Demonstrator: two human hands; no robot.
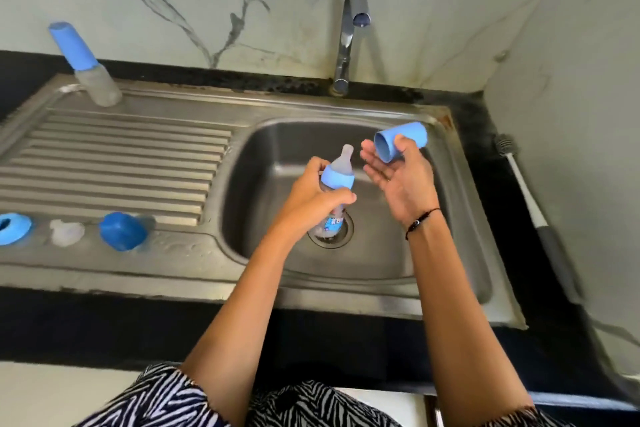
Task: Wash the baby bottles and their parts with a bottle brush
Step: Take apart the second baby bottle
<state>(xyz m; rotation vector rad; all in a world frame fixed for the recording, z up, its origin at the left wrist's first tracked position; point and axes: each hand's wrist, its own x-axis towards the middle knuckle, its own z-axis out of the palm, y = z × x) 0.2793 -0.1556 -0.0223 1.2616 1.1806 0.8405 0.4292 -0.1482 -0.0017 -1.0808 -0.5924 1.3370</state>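
left hand (313,198) grips the baby bottle (334,191) over the sink (450,218); right hand (403,180) holds its blue cap (400,146).

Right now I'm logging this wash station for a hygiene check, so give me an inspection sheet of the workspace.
Surface: stainless steel sink with ribbed drainboard, rust spot at back right corner.
Job's things: clear baby bottle with blue collar and teat held over the basin; blue cylindrical cap; capped second bottle; grey bottle brush on the counter.
Clutter: blue ring, clear teat, blue dome cap.
Hands: left hand grips the bottle; right hand holds the cap.
Cables: nothing seen.
Surroundings: chrome tap, no water seen; marble wall.
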